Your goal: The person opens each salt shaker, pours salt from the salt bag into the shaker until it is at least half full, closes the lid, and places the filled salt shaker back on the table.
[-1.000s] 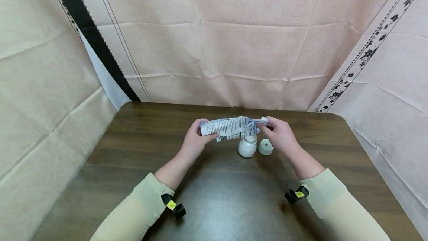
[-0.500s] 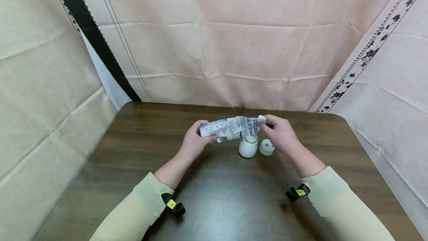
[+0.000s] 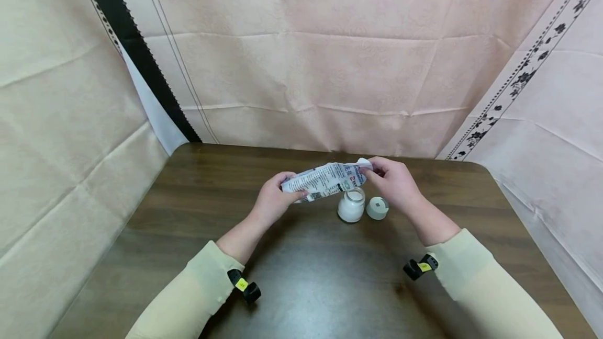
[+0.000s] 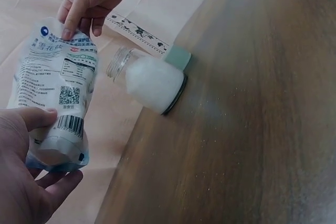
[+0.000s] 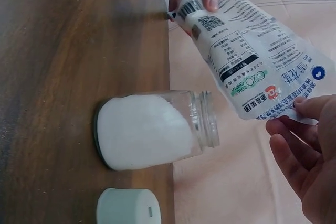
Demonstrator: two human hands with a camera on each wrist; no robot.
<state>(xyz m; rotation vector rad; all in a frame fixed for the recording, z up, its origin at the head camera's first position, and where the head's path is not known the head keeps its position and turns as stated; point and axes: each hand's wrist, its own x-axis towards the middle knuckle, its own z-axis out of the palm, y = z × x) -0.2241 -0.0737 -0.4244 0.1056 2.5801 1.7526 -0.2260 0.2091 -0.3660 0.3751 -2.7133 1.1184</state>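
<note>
The left hand (image 3: pixel 269 199) grips a white printed plastic bag (image 3: pixel 322 182) near the far edge of the brown wooden table (image 3: pixel 301 260); a slip could knock over the round clear-glass jar (image 3: pixel 350 208). Next comes a round pale-green cap (image 3: pixel 377 209), then the right hand (image 3: pixel 397 182), pinching the bag.

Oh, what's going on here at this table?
A person is holding a printed bag between two hands: the left hand grips one end and the right hand pinches the other. Near it, an open glass jar stands upright on the wooden table, largely filled with something white, with its pale lid lying beside it. Nothing is seen pouring from the bag at this moment.
</note>
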